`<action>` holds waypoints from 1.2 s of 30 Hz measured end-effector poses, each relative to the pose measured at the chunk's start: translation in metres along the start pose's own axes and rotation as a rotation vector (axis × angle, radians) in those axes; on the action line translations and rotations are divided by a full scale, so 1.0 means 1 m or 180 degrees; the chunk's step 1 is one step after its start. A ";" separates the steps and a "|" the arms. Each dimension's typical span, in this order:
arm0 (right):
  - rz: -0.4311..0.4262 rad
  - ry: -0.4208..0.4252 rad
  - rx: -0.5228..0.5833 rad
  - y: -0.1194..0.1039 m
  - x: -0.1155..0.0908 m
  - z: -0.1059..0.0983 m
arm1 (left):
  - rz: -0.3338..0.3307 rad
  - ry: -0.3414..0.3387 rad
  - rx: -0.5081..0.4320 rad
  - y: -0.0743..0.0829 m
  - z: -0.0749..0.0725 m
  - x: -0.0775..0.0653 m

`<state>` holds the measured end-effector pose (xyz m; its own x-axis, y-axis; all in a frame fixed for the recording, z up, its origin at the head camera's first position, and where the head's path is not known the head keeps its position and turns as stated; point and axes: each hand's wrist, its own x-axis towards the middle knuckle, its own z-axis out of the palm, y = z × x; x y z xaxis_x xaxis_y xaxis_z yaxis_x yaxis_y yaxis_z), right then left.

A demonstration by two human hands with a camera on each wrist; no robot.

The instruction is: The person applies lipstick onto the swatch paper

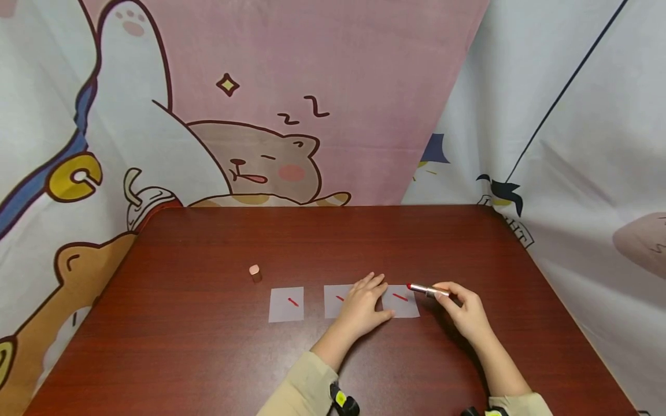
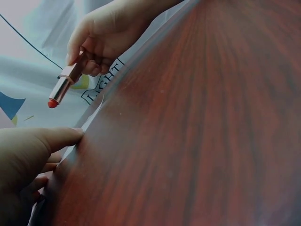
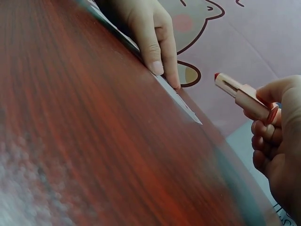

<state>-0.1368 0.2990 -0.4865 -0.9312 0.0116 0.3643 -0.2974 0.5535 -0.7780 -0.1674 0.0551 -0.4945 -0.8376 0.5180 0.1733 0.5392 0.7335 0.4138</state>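
My right hand point(image 1: 465, 312) pinches an uncapped lipstick point(image 1: 430, 290) between thumb and fingers, its red tip pointing left. In the head view that tip overlaps the top edge of the right paper square point(image 1: 408, 310), which bears a short slanted red stroke. In the left wrist view the lipstick point(image 2: 65, 82) is raised above the paper. My left hand point(image 1: 362, 305) rests with fingers extended across the right square's left edge and part of the middle paper square point(image 1: 330, 309). Another red stroke shows on the middle square, partly hidden by this hand.
To the left lies a third white paper square point(image 1: 280, 309) with a red stroke. The lipstick cap point(image 1: 255, 274) stands behind it on the brown wooden table point(image 1: 208, 358). A cartoon-printed cloth point(image 1: 364, 115) hangs behind the table and along its sides.
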 end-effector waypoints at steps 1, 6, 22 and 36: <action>0.0005 0.0006 0.0022 -0.001 0.000 0.000 | -0.0001 -0.0004 0.0004 0.000 0.000 0.000; 0.0024 0.0053 0.0099 -0.009 0.001 -0.001 | 0.0004 0.0009 -0.0058 0.000 0.000 0.000; -0.0097 0.0233 0.0281 -0.048 0.003 -0.003 | -0.0009 -0.0011 -0.0081 0.003 -0.003 0.000; -0.0111 0.0381 0.0610 -0.057 0.008 -0.001 | 0.0017 0.0403 -0.0616 -0.002 -0.025 -0.002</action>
<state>-0.1268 0.2679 -0.4386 -0.8914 0.1003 0.4420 -0.3743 0.3872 -0.8426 -0.1689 0.0418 -0.4730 -0.8456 0.4534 0.2816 0.5271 0.6264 0.5743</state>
